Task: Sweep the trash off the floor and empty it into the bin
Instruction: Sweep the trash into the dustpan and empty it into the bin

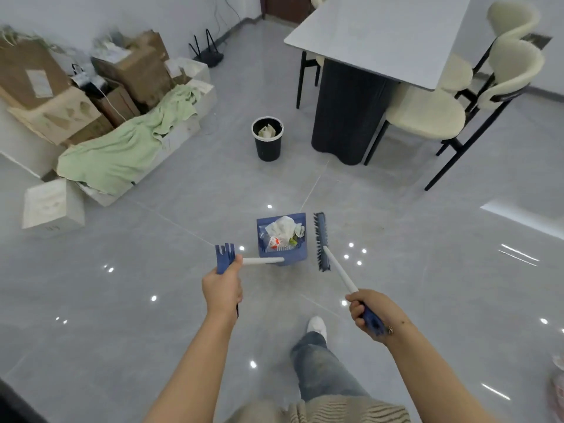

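Two hands hold two tools above the shiny gray tile floor (152, 300). Left hand (222, 290) curls tight round the dustpan's (282, 236) white stick. The square blue plastic dustpan holds crumpled trash (282, 232). Right hand (367, 311) grips the broom's (322, 241) blue end; its bristly head hangs just right of the dustpan. One round black bin (268, 138) stands well beyond the dustpan.
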Available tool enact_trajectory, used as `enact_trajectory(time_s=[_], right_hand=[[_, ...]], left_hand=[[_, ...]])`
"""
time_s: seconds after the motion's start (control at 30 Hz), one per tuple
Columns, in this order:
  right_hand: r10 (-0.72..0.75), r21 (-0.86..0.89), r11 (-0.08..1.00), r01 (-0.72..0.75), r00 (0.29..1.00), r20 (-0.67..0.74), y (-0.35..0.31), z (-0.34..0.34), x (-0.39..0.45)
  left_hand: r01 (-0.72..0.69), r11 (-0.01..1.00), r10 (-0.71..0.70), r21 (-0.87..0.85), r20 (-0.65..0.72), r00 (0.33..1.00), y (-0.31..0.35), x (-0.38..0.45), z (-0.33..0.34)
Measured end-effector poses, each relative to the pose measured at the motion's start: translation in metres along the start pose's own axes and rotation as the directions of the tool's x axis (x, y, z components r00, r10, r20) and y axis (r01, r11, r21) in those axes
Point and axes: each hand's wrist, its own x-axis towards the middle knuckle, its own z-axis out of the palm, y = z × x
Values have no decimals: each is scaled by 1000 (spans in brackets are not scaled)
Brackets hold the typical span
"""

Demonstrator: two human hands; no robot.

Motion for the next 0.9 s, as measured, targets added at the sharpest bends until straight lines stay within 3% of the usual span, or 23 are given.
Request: enact_trajectory(time_s=[0.2,0.5,0.77,0.9], right_hand=[[0,-48,999,2,999,43,-126,-2,33],[-57,-53,997,61,995,81,-251,50,82],[-59,-20,998,60,996,60,-351,131,137],[-56,-47,997,57,998,15,-398,187,159]], left_hand=[[-29,998,26,-57,-57,998,71,24,101],[-76,986,70,-148,-41,997,155,87,187],[-33,969,47,-246,49,998,244,219,229],[65,947,-39,-313,90,995,306,293,233]])
